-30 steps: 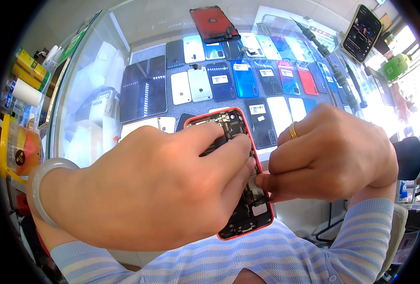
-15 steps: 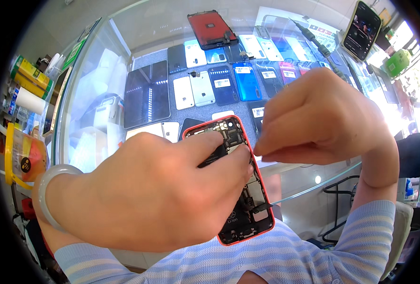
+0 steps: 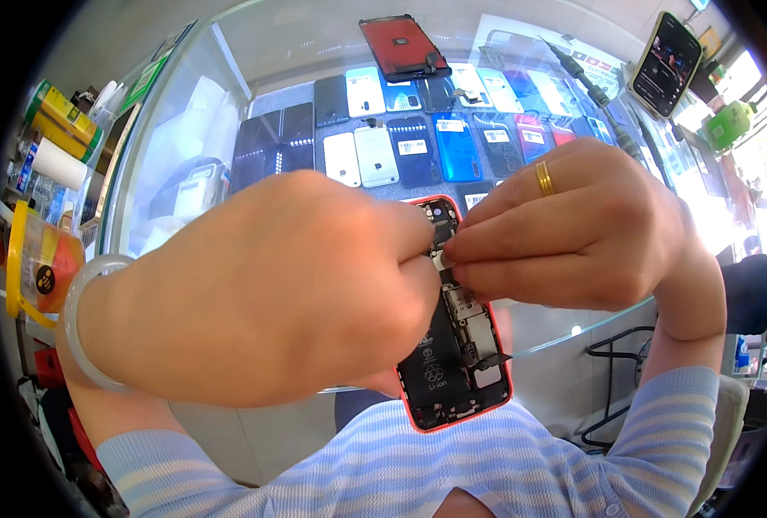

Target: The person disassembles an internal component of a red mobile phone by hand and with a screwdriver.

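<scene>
An opened phone with a red frame tilts in front of me, its black battery and circuit boards bare. My left hand, a pale bangle on its wrist, is closed over the phone's upper left side, with curled fingers on the inner parts. Bent fingers of my right hand pinch together over the upper right of the board, close to the left fingertips. Whatever lies between those right fingertips is too hidden to name. A short dark strip sticks out past the phone's right edge.
Beyond my hands, a glass display case holds rows of phones, including a blue one. A red-backed phone part, a dark pen-like tool and an upright lit phone are on top. A yellow-rimmed tub is at left.
My right hand has come left and turned, its pinched fingers now on the phone's upper part. The left hand has curled more tightly, and the phone has shifted slightly.
</scene>
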`<state>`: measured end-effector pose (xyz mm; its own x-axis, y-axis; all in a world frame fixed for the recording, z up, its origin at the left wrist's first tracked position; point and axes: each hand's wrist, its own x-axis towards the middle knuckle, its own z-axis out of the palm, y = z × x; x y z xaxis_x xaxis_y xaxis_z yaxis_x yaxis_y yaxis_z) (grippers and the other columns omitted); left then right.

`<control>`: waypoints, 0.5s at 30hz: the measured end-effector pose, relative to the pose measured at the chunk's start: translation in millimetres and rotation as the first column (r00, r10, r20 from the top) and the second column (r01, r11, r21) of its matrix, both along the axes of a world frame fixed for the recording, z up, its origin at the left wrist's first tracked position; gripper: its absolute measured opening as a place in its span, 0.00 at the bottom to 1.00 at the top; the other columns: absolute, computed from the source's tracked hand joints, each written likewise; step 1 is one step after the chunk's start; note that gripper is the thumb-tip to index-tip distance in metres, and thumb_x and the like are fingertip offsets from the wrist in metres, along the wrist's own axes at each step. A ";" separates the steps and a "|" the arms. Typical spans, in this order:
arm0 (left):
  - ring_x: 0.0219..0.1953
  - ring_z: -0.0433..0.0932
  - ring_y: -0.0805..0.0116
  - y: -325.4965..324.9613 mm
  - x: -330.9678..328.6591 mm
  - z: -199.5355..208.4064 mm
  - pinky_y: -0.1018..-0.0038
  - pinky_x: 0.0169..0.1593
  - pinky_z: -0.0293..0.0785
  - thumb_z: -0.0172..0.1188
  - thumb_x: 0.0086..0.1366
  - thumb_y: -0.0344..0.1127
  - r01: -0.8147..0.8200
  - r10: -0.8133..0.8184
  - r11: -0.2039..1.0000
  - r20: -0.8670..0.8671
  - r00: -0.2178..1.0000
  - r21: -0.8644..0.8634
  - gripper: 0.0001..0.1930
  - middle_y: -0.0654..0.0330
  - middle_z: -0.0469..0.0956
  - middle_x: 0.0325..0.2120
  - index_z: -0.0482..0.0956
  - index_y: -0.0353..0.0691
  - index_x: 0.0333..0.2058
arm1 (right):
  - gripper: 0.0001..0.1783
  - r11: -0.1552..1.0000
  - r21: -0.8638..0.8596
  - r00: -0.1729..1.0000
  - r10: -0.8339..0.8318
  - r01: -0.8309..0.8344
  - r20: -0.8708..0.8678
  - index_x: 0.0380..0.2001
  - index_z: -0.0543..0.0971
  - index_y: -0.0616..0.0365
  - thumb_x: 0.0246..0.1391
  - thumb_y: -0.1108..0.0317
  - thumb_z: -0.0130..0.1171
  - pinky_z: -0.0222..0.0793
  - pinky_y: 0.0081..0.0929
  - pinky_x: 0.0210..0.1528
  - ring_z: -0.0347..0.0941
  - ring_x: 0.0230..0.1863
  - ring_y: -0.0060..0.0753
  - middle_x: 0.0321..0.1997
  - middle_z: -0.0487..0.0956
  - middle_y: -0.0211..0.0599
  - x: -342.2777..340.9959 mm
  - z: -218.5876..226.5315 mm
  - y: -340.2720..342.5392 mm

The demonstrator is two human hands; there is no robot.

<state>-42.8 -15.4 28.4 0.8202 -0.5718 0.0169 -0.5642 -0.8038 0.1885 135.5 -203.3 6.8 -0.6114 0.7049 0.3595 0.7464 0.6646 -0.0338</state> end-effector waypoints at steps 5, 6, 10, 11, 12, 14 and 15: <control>0.35 0.84 0.55 1.5 0.1 -1.8 0.66 0.34 0.83 0.76 0.43 0.52 0.049 -0.055 0.994 0.065 0.996 0.094 0.27 0.53 0.83 0.36 0.82 0.34 0.32 | 0.11 1.000 -0.004 0.998 0.025 -0.025 -0.058 0.28 0.85 0.66 0.41 0.72 0.75 0.81 0.28 0.27 0.83 0.27 0.38 0.33 0.84 0.44 2.7 -4.0 6.3; 0.36 0.84 0.56 1.0 -0.3 -1.9 0.67 0.34 0.83 0.76 0.42 0.53 0.046 -0.055 0.993 0.079 0.995 0.111 0.27 0.54 0.83 0.36 0.82 0.35 0.33 | 0.11 0.999 0.000 0.996 0.038 -0.038 -0.087 0.28 0.85 0.66 0.40 0.72 0.76 0.80 0.27 0.26 0.82 0.26 0.38 0.32 0.84 0.43 2.0 -4.2 8.2; 0.39 0.84 0.57 -2.3 -3.8 -0.3 0.67 0.32 0.83 0.75 0.41 0.53 0.043 -0.062 0.986 0.115 0.991 0.160 0.29 0.55 0.82 0.37 0.83 0.36 0.36 | 0.13 0.998 -0.041 0.982 0.039 -0.048 -0.187 0.28 0.85 0.64 0.40 0.70 0.77 0.72 0.23 0.20 0.79 0.23 0.33 0.29 0.81 0.39 -11.3 -2.0 2.2; 0.40 0.84 0.57 -2.9 -5.0 0.3 0.67 0.32 0.83 0.75 0.40 0.53 0.042 -0.060 0.985 0.100 0.993 0.168 0.29 0.55 0.82 0.37 0.83 0.36 0.36 | 0.13 0.997 -0.078 0.984 0.003 -0.017 -0.177 0.28 0.85 0.63 0.39 0.70 0.77 0.70 0.23 0.19 0.78 0.22 0.33 0.29 0.81 0.38 -15.3 -0.6 -1.7; 0.40 0.84 0.57 -3.4 -6.1 0.3 0.67 0.32 0.83 0.75 0.40 0.53 0.042 -0.057 0.984 0.086 0.995 0.176 0.30 0.55 0.82 0.37 0.83 0.36 0.37 | 0.13 0.992 -0.124 0.986 -0.037 0.017 -0.163 0.28 0.85 0.63 0.39 0.70 0.77 0.69 0.22 0.18 0.77 0.21 0.32 0.28 0.80 0.37 -19.3 0.8 -6.7; 0.40 0.83 0.57 -3.7 -7.2 -1.8 0.67 0.31 0.83 0.76 0.40 0.53 0.041 -0.052 0.989 0.070 0.996 0.140 0.31 0.55 0.81 0.37 0.83 0.36 0.38 | 0.12 0.976 -0.209 0.986 -0.092 0.061 -0.141 0.28 0.84 0.63 0.39 0.71 0.76 0.68 0.23 0.18 0.78 0.22 0.32 0.29 0.80 0.38 -23.5 3.3 -14.2; 0.40 0.83 0.57 -3.3 -8.1 -3.0 0.68 0.31 0.83 0.76 0.40 0.52 0.054 -0.077 0.983 0.125 0.989 0.175 0.31 0.55 0.80 0.37 0.83 0.36 0.39 | 0.12 0.965 -0.249 0.985 -0.120 0.085 -0.127 0.28 0.84 0.63 0.38 0.71 0.75 0.68 0.24 0.17 0.78 0.22 0.33 0.29 0.80 0.38 -24.4 4.4 -16.6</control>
